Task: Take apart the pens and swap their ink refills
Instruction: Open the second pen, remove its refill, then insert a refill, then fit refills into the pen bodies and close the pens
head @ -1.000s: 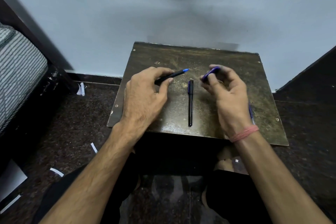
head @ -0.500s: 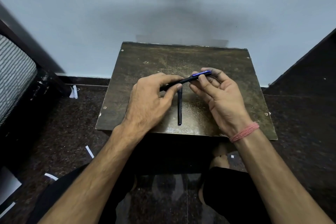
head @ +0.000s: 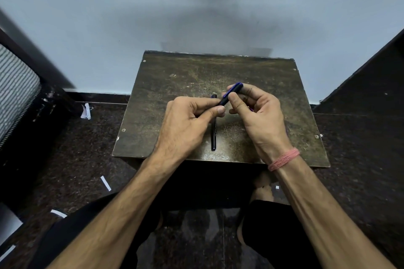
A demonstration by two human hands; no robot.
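Two-handed, pinching the held pen [head: 229,96] above the middle of the table [head: 175,85]: closing the left hand [head: 188,122] on the nearer, lower end between thumb and curled fingers [head: 219,110], and pressing the right hand [head: 260,113] around the farther, upper end, thumb on the near side and fingertips behind the blue-trimmed section [head: 237,86]. Keeping both grips pressed tight on the barrel, without spreading a finger. Holding it tilted, rising toward the far right, clear of the surface. Judging it to be light, rigid plastic, smooth enough to slip under a twist, so taking hold close on either side of the joint rather than out at the tips, and turning or pulling along the axis instead of bending. Expecting the refill inside to be thin and easily kinked, so planning on drawing it out straight; not seeing it at present. Noticing a small purple bit [head: 251,109] tucked under the right palm, too small to identify. Leaving the second pen [head: 213,135] lying flat just beneath the hands, pointing near to far, partly covered by the left thumb, whole by the look of it. Guarding against round parts rolling off the worn, dark top toward the floor on either side. Wearing a pink thread band [head: 284,159] on the right wrist, well clear of the work.
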